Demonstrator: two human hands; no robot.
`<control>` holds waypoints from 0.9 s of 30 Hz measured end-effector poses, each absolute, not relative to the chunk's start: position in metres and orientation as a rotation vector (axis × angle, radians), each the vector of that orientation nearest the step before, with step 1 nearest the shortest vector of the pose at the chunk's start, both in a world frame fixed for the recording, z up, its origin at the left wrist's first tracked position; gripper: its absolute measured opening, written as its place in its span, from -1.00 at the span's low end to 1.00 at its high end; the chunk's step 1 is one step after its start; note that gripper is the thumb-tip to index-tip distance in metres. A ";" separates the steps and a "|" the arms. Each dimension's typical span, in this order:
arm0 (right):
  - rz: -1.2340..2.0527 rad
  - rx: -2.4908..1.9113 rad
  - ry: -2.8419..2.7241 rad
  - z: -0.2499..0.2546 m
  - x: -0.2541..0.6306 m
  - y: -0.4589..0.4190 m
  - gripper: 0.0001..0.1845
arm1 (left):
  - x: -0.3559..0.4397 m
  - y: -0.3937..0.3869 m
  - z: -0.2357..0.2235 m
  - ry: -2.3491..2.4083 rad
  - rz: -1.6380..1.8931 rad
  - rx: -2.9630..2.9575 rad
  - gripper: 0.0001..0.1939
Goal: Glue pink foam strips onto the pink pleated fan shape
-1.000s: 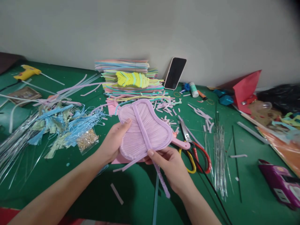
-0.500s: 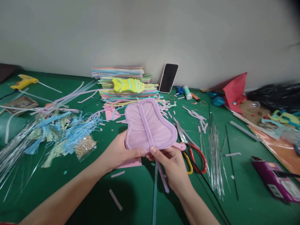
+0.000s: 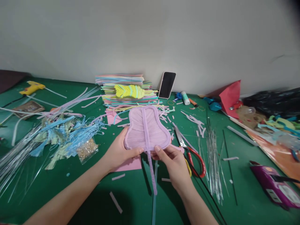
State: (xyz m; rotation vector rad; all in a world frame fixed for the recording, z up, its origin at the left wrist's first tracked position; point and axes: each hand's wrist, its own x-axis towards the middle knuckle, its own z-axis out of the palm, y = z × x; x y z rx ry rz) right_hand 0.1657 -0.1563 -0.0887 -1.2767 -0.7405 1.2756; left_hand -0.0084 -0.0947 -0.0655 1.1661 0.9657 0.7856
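Note:
Between my hands is a lilac hand fan made of pipe cleaners, with a double strip down its middle and a wrapped handle pointing down toward me. My left hand grips its lower left edge, thumb on the face and fingers behind. My right hand pinches the lower right edge close to the handle, its fingers partly hidden beneath. Just right of the fan lie scissors with red and yellow handles. A pink sheet shows under my left hand.
Stacked pipe cleaners and a yellow bundle lie by the wall, beside a leaning phone. Blue tassels and a yellow glue gun are at left. Wires and a purple device are at right.
The fan has turned slightly and its handle has swung left, now showing in full between my hands. Both hands keep their hold; the view has tilted up a little.

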 end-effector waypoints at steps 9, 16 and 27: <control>1.203 -1.202 -0.620 -0.096 0.157 -0.156 -0.75 | 0.001 -0.101 -0.072 0.850 0.973 0.973 -0.27; 1.211 -1.137 -0.566 -0.100 0.149 -0.155 -0.74 | 0.018 -0.116 -0.080 0.826 1.042 0.889 -0.59; 1.184 -1.173 -0.637 -0.101 0.157 -0.151 -0.73 | 0.012 -0.107 -0.083 0.922 1.107 0.861 -0.74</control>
